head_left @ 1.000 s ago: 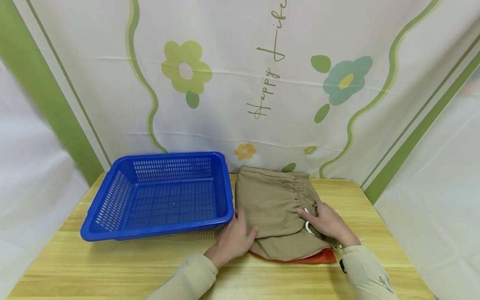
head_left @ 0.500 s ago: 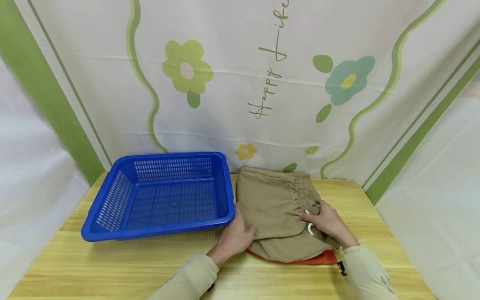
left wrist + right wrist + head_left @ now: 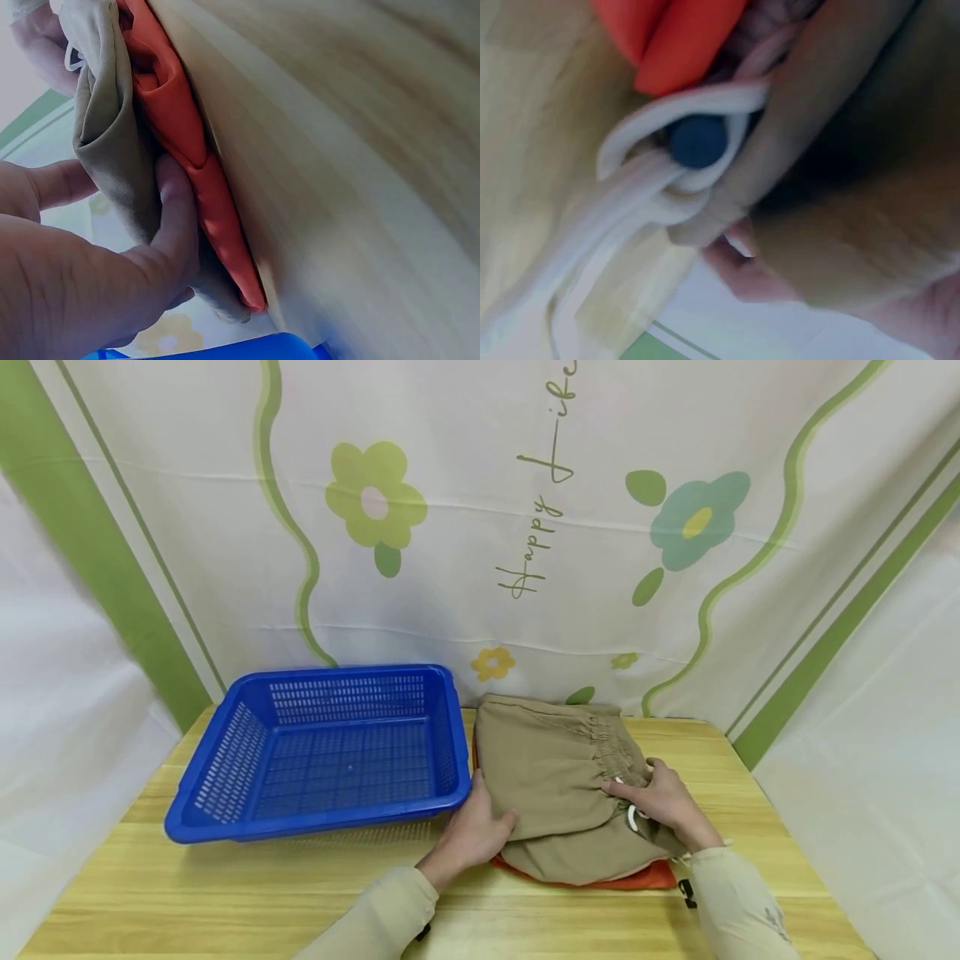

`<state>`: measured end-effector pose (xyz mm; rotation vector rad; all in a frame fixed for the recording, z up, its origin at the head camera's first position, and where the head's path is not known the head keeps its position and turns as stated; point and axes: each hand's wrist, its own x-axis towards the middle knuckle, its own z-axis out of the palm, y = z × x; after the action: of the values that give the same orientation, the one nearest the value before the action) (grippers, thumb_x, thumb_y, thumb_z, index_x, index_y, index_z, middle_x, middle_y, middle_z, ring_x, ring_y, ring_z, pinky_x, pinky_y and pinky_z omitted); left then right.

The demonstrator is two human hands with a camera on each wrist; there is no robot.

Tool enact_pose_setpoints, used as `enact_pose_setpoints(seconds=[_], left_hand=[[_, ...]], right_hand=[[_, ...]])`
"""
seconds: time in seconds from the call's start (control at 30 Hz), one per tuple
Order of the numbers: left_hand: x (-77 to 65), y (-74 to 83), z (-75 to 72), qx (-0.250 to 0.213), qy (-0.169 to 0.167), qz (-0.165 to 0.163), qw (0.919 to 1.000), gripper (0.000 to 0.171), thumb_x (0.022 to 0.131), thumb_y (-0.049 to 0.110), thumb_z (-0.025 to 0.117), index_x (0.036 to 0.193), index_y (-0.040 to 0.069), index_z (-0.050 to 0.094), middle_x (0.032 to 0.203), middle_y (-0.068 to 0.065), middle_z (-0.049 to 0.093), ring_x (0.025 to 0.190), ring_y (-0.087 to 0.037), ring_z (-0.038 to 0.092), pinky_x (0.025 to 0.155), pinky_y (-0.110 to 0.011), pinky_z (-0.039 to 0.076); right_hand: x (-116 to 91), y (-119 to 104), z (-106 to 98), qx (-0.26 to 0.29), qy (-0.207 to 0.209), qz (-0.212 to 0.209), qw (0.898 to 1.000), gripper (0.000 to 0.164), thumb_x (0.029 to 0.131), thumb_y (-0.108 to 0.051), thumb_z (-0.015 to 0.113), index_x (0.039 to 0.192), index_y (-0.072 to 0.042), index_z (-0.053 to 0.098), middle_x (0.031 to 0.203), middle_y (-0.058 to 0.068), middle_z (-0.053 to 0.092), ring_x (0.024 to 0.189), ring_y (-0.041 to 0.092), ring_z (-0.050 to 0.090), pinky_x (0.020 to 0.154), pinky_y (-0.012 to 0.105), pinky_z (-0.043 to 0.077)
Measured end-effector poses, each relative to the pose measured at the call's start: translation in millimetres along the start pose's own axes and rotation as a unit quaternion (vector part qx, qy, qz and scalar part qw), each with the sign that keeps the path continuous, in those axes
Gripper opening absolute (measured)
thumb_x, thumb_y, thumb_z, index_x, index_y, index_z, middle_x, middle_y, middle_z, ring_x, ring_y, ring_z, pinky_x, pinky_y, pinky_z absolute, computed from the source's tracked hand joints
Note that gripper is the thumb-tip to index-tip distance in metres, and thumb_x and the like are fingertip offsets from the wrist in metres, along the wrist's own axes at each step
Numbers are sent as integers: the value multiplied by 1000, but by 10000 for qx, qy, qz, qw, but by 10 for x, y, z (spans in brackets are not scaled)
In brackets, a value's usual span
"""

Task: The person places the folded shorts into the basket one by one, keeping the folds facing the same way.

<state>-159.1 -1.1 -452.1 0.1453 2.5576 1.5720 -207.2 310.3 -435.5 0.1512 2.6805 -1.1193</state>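
Reading along the worktop from its left edge: blue basket sits toward the back-left corner, its right front corner just beside the left hand; contact there cannot be told. Left hand narrow, thumb over and a finger under the left edge of the tan garment, that finger between it and the orange garment below. First risk: knuckles knocking the basket rim on any sideways pull, cause being the tight gap. The tan garment lies folded right of centre, its far side at the worktop's back edge, orange showing beneath along the side facing the worktop's front edge. Second risk: the orange layer slides or is left behind, since the left finger appears to run above it. Third: the fold opens, as its middle looks unsupported and the two layers in front are uneven. Right hand holds the gathered waistband, thumb on top; the blurred right-wrist view does not settle how many layers are gripped, so uneven lift is possible. White cord loops round a dark round piece there and trails toward the worktop's right edge; loose ends could catch on fingers or right sleeve.
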Motion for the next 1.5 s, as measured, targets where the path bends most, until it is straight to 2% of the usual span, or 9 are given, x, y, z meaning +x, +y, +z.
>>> enact_pose_setpoints(seconds=[0.27,0.43,0.57,0.63,0.73,0.8,0.93,1.27,1.5], left_hand=[[18,5,8,-141,-118,153,9997,91,94,19,67,156,-13,8,158,-34,23,146,-41,29,117,-52,28],[30,-4,21,-102,-124,243,9996,94,91,16,70,156,-13,8,154,-37,31,142,-43,34,115,-52,31],[37,-5,33,-175,-136,270,9994,96,90,13,72,156,-13,7,153,-38,31,142,-43,34,116,-52,30],[37,-4,38,-190,-138,280,9993,98,89,12,74,156,-13,7,153,-38,32,142,-44,35,115,-53,31],[30,3,47,-186,-161,254,9994,102,88,11,77,157,-12,6,153,-38,32,141,-44,35,114,-53,32],[26,11,53,-172,-165,217,9995,104,87,11,79,157,-12,6,153,-37,32,141,-44,35,114,-53,32],[14,42,49,-243,-145,118,9995,108,85,13,81,157,-12,5,155,-35,30,142,-43,35,113,-53,34],[-16,70,37,-1567,-298,-3,9872,95,77,10,85,151,-9,29,141,-23,48,127,-37,49,107,-55,39],[-28,74,42,-1927,-773,-216,9780,98,75,3,86,153,-4,27,135,-17,51,124,-33,50,108,-52,37]], right_hand=[[21,35,-44,418,-307,314,9982,124,85,-60,75,154,16,5,148,37,31,134,45,39,109,59,36],[37,37,-43,511,-197,287,9981,106,83,-57,78,145,14,29,130,27,48,116,33,52,94,44,48],[45,37,-34,413,-71,412,9983,76,80,-56,82,109,6,49,98,13,51,88,22,53,72,32,48],[47,33,-25,369,32,468,9982,64,77,-55,84,85,-5,46,82,5,43,74,18,48,63,31,45],[41,33,-7,363,194,452,9981,59,76,-52,87,73,-13,42,76,1,43,68,15,48,59,31,46],[31,32,-1,402,279,375,9981,53,77,-49,87,76,-8,52,79,4,53,71,16,54,62,31,49],[5,23,0,555,318,70,9979,53,83,-42,83,106,3,64,100,12,67,86,18,63,74,30,53],[-46,-2,-39,1349,93,-433,9899,67,88,-24,81,136,7,45,118,19,65,96,19,67,83,28,55],[-59,24,-94,1672,-597,-278,9837,71,89,-20,79,142,6,40,120,18,64,99,24,67,86,34,55]])
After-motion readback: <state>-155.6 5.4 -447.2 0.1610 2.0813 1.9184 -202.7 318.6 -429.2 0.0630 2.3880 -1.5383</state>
